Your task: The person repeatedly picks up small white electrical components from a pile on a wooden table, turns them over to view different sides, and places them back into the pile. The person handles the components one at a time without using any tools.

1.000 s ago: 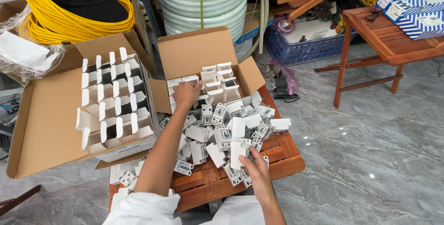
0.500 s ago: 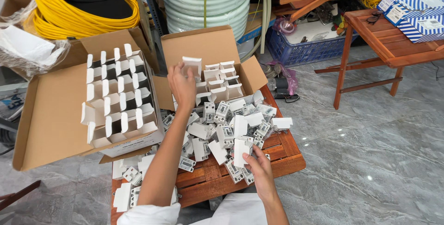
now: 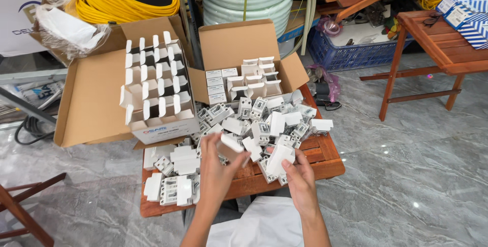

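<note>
Having pulled back from the middle carton (image 3: 244, 49), my left hand (image 3: 216, 163) is gripping a small box (image 3: 230, 148), my right (image 3: 300, 178) pinching another (image 3: 278, 159).

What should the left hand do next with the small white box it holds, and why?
Probably carry the small white box in the left hand up to the smaller carton. Closed boxes already stand in a row at its left side, and open slots remain beside them.

Low slatted wooden counter (image 3: 325, 161) crowded: heap of white plastic breakers (image 3: 264, 122) covers middle. Bare slats only at right front corner. Two open brown cardboard boxes (image 3: 96, 99) block far edge and left.
</note>
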